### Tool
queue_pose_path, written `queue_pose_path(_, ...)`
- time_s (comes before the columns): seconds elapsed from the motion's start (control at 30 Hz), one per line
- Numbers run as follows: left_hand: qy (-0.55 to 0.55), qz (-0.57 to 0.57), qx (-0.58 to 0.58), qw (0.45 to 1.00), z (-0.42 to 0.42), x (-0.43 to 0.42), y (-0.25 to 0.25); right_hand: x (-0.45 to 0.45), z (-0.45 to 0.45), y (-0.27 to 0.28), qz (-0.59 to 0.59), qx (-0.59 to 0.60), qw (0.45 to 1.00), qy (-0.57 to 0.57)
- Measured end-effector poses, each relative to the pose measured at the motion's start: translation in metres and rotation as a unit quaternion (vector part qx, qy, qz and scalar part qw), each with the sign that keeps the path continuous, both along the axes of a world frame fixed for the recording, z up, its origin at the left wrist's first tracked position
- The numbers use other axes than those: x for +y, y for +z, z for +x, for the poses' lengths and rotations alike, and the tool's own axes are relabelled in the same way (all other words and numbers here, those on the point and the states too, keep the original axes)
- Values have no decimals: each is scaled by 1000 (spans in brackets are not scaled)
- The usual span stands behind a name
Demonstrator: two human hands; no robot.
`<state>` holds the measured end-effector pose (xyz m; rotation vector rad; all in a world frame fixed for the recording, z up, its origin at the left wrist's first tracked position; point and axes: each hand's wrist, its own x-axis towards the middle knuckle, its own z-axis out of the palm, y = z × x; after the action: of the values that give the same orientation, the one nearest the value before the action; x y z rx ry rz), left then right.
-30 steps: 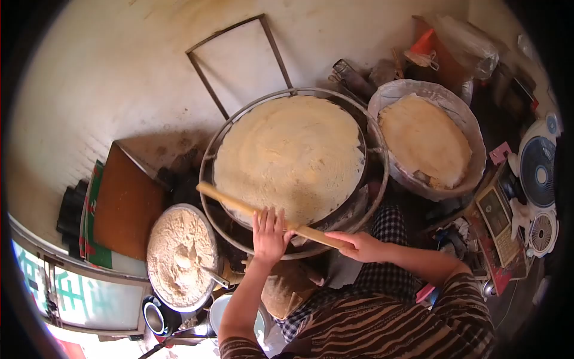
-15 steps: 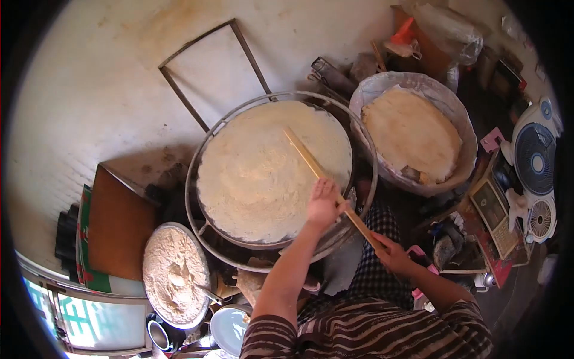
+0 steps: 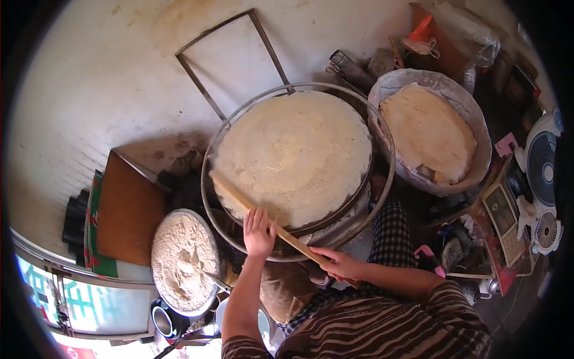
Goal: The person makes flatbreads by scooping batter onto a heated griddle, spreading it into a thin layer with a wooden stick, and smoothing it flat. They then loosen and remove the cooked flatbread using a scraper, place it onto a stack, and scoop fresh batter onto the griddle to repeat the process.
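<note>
"What are the hands holding?"

"A wooden stick, slanting over the near left edge of the griddle. The right hand grips its near end; the left hand lies almost flat on its middle, fingers straight."

"How far along does it look?"

"Pale batter covers nearly the whole top, mostly smooth, with faint ridges. One flatbread, at least, lies in the lined basin; plenty of mix fills the bowl. From here, I can't tell whether the stick touches the batter."

Batter open above, ring around
</note>
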<state>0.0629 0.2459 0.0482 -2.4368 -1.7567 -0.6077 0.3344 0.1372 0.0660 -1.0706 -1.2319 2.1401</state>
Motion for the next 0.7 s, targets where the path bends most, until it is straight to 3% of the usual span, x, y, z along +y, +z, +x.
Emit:
queue_pose_path(0.07,23,14,10,1000,5,-22,-9,-3,9,-9,151,-74,986,18)
queue_pose_path(0.1,35,20,14,999,13,-30,-14,-8,23,-18,221,-169,960,30)
queue_pose_path(0.17,29,-2,9,1000,46,-36,-14,-17,52,-12,350,-353,866,51)
queue_pose_path(0.23,-39,-21,-45,998,88,-24,-4,-32,87,-14,336,-352,874,-2)
queue_pose_path(0.3,-130,-23,-74,988,134,1,-2,-47,109,-25,445,-301,830,-150)
queue_pose_path(0.37,-183,-29,-68,980,176,26,4,-53,118,-21,353,-229,878,-227)
queue_pose_path(0.43,-200,-35,-37,978,204,43,3,-63,124,-5,39,-124,965,-228)
queue_pose_path(0.6,-161,-2,-55,985,162,79,-10,-18,96,-1,-161,152,957,-189)
queue_pose_path(0.7,-133,10,-59,989,132,86,-7,-3,70,1,-201,197,946,-161)
